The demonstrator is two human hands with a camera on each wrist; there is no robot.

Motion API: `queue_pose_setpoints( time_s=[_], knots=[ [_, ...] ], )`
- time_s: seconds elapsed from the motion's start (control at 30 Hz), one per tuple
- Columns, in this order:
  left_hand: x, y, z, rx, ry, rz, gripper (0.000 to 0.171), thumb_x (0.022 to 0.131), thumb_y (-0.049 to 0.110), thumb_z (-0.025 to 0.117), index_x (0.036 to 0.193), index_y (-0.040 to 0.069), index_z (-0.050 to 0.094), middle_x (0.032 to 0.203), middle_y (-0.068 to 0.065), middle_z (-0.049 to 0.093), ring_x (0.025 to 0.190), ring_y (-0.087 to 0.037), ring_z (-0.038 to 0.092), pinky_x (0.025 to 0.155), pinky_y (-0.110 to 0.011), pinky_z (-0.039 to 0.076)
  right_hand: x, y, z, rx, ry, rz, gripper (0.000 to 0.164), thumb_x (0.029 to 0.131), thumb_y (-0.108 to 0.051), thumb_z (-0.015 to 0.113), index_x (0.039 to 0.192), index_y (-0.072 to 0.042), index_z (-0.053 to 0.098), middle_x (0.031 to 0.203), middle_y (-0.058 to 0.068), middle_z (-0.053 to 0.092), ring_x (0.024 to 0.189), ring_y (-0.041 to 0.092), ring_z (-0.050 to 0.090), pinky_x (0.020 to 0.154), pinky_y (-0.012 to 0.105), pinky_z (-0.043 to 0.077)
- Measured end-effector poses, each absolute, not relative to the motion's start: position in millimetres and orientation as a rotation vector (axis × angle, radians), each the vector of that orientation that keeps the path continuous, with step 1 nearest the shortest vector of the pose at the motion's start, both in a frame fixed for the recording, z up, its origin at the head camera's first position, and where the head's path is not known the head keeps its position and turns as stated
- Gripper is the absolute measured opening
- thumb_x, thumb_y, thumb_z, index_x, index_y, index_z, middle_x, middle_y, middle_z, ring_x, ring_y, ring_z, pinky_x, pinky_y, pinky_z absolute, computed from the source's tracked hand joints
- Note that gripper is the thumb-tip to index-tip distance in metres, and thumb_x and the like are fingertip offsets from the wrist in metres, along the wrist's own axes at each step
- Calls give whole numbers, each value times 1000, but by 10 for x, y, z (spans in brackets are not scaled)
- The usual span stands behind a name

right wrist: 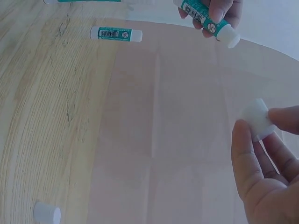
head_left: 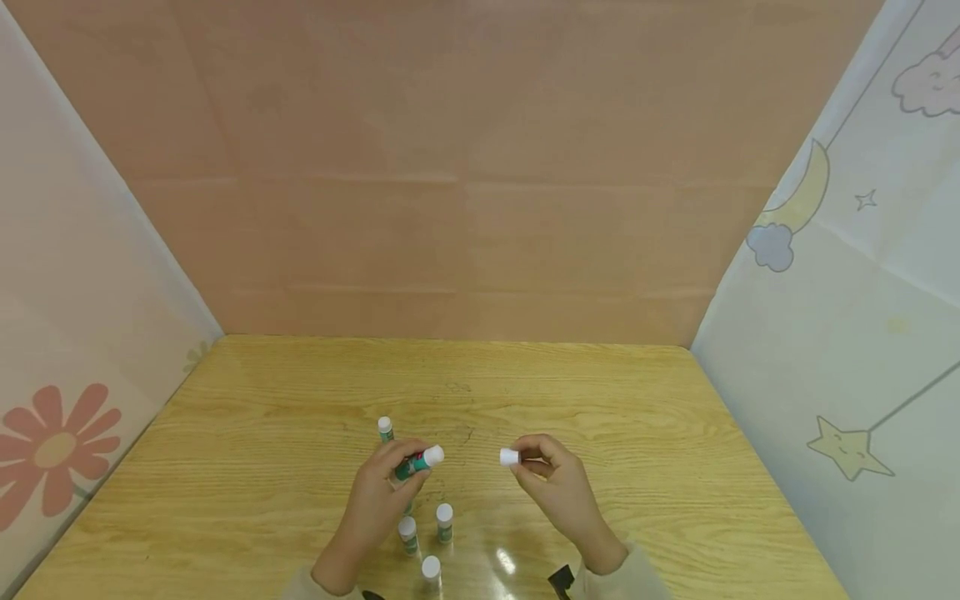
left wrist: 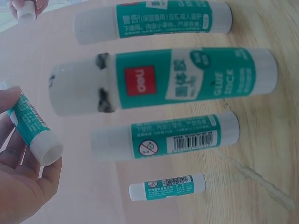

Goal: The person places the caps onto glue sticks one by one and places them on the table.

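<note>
My left hand point(head_left: 377, 497) grips a green-and-white glue stick point(head_left: 412, 467) above the table, tilted, its white end facing right. Across a gap, my right hand point(head_left: 564, 493) pinches a small white cap point(head_left: 509, 457) between thumb and fingers. In the left wrist view, the held glue stick's white end point(left wrist: 50, 152) shows a round rim. Several more glue sticks stand upright around and below my left hand, among them one with a red label patch point(left wrist: 141, 80) and black marks near its top. Another glue stick point(head_left: 386, 428) stands just beyond the left fingers.
A loose white cap point(right wrist: 46, 213) lies on the wooden table in the right wrist view. Three upright glue sticks, one with a white top point(head_left: 445, 513), stand toward the table's near side. Patterned sheets wall the table point(head_left: 615, 400) left and right, with a plain sheet behind.
</note>
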State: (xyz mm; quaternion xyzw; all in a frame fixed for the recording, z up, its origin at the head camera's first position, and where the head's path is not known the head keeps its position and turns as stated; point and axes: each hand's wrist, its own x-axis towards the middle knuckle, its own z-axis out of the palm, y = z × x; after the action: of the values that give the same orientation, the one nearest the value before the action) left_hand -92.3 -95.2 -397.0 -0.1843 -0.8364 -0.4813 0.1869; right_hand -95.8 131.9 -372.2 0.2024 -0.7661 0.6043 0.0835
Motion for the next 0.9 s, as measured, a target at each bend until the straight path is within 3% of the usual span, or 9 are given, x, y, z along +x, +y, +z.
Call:
queue_pose_setpoints(
  time_s=[0.33, 0.9],
  knots=[
    [-897, -925, -3947, -513, -2382, -1375, 36, 65, -6, 70, 96, 8, 60, 94, 10, 54, 81, -8, 53, 71, -21, 47, -948, 1298, -3719, 630, -2269, 1831, 19, 74, 11, 59, 92, 5, 55, 93, 13, 55, 83, 13, 53, 72, 25, 49],
    [-884, -878, -3953, -566, -2368, -1348, 34, 65, -2, 72, 95, 9, 61, 93, 9, 55, 81, -8, 52, 69, -21, 47, -925, 1284, -3694, 696, -2269, 1803, 17, 77, 7, 58, 93, 7, 54, 92, 15, 55, 83, 15, 53, 72, 26, 49]
  ],
)
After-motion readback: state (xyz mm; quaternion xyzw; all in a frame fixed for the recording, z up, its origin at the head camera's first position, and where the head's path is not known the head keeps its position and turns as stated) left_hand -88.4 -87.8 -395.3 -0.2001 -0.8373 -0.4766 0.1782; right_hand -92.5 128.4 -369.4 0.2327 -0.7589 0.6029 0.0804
